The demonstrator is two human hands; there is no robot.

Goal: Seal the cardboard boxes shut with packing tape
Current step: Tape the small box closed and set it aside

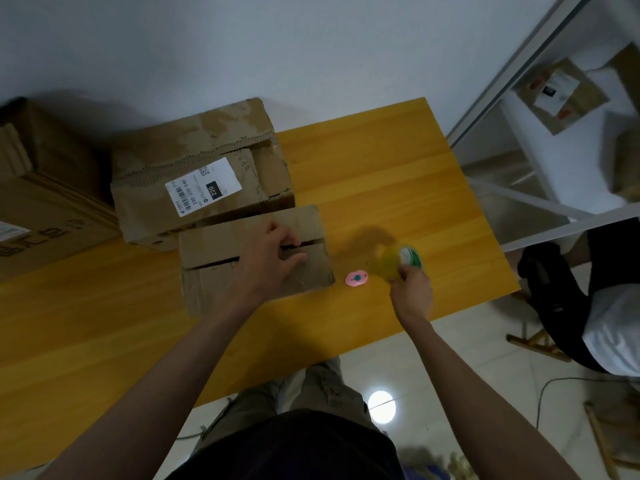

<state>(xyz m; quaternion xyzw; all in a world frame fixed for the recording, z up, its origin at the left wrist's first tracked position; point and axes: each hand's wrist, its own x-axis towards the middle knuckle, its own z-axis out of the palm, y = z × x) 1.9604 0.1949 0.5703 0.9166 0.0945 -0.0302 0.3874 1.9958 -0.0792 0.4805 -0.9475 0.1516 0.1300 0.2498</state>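
Small box sits on the yellow worktop, near the front edge, flaps folded down but the seam slit is open and no tape shows on it. Left hand rests on top of the small box right over the seam, fingers curled at the slit, thumb spread, pressing the flaps shut rather than gripping. Right hand is to the right of the box, above the worktop, fingers wrapped round a tape roll; roll is motion-blurred, yellowish with a green-white core. Pink cutter-like thing lies between box and right hand, too small to be sure what it is. Bigger box with shipping label is just behind the small one, its top looks torn and untaped. More cartons far left

Step, as I judge it: tape fetched, sealing not yet started. Next move calls for finding the tape's free end, sticking it at one end of the seam and pulling along while the left hand holds the flaps flat
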